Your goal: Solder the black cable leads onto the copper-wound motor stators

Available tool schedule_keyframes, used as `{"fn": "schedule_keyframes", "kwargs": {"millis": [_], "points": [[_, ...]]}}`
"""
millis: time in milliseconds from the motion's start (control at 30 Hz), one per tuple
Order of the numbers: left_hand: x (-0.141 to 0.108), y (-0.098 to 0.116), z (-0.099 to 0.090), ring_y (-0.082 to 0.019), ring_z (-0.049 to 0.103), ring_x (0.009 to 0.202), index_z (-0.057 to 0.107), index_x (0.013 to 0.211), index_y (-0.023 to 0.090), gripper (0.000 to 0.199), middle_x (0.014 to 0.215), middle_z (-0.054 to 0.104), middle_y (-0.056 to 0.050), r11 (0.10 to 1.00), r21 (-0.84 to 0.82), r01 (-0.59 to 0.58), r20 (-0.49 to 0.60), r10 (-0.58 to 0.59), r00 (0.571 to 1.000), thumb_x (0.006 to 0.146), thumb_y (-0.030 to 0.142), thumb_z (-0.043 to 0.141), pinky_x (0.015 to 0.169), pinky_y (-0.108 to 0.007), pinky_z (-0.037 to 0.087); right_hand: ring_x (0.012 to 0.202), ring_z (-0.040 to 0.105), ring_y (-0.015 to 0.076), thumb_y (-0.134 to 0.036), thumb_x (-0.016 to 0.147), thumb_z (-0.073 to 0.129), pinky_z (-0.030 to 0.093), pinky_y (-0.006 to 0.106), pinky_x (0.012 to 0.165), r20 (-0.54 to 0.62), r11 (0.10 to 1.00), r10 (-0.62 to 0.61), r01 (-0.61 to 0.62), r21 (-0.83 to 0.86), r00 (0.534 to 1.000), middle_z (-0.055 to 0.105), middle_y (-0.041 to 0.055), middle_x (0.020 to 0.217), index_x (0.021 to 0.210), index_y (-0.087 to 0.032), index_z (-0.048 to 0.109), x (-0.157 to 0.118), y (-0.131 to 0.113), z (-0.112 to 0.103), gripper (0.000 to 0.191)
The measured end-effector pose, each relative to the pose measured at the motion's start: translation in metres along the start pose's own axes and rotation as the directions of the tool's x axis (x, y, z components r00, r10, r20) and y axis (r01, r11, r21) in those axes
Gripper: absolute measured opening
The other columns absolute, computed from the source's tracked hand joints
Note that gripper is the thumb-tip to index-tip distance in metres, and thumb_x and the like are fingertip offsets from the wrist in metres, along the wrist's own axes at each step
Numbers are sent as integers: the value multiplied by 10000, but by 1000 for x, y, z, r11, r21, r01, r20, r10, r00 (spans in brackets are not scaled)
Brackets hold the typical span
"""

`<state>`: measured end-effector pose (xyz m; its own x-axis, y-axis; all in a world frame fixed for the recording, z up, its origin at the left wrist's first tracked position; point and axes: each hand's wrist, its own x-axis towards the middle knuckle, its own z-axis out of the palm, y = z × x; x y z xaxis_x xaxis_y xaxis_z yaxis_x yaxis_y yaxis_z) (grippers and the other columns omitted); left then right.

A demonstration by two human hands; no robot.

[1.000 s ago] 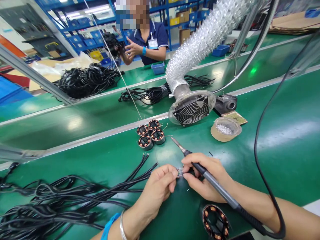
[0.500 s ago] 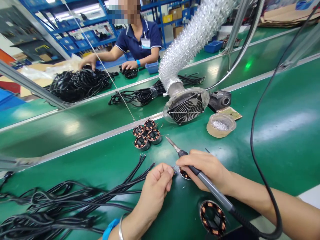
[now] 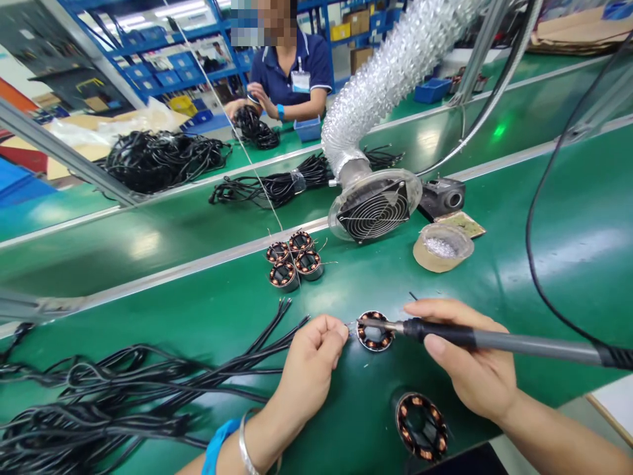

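My left hand (image 3: 319, 349) pinches something small, perhaps thin wire ends, at the left side of a copper-wound ring (image 3: 374, 331) on the green table. In my right hand (image 3: 475, 363) is a soldering iron (image 3: 499, 341), gripped by its dark sleeve. Its metal tip points left and lies over the ring, near my left fingertips; whether it touches the wires cannot be made out. Another copper-wound ring (image 3: 421, 427) stands nearer to me, below the first. What exactly my left fingers hold is hidden.
Black cables (image 3: 123, 396) spread over the left. Several wound rings (image 3: 283, 274) stand grouped beyond my hands. A fan (image 3: 376, 210) on a silver duct and a round tub (image 3: 442, 247) are behind. Across the bench a person (image 3: 289, 72) handles black cable.
My right hand has moved right and turned the iron from pointing up-left to lying nearly level, its tip now over the ring. The person opposite has lifted a cable bundle.
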<state>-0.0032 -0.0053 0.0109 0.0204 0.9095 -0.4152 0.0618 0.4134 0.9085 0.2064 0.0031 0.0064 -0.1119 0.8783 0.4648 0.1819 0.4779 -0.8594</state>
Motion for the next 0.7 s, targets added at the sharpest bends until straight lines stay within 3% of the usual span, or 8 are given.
{"fn": "schedule_keyframes", "kwargs": {"millis": [100, 300, 700], "points": [[1, 0, 0, -66, 188, 432, 497, 648, 197, 303, 467, 326, 103, 1000, -6, -5, 8, 6, 1000, 787, 439, 615, 430, -206, 178, 629, 609, 142, -188, 866, 587, 470, 231, 540, -47, 999, 41, -39, 35, 998, 673, -5, 768, 987, -253, 674, -2, 3, 2, 163], [2, 1, -1, -72, 190, 450, 510, 649, 194, 288, 485, 305, 100, 1000, -8, -17, 15, 17, 1000, 786, 417, 632, 444, -211, 181, 535, 571, 141, -230, 890, 584, 431, 231, 468, -18, 997, 50, -49, 54, 999, 637, -10, 652, 946, -237, 666, 1, 0, 3, 100], [2, -2, -3, -81, 220, 465, 526, 659, 191, 266, 508, 321, 91, 998, 47, -40, 21, 39, 999, 819, 389, 605, 472, -221, 214, 557, 627, 141, -141, 844, 566, 475, 226, 463, 18, 1000, -18, 19, -25, 1000, 686, 4, 732, 970, -232, 652, 1, -5, 5, 178]]}}
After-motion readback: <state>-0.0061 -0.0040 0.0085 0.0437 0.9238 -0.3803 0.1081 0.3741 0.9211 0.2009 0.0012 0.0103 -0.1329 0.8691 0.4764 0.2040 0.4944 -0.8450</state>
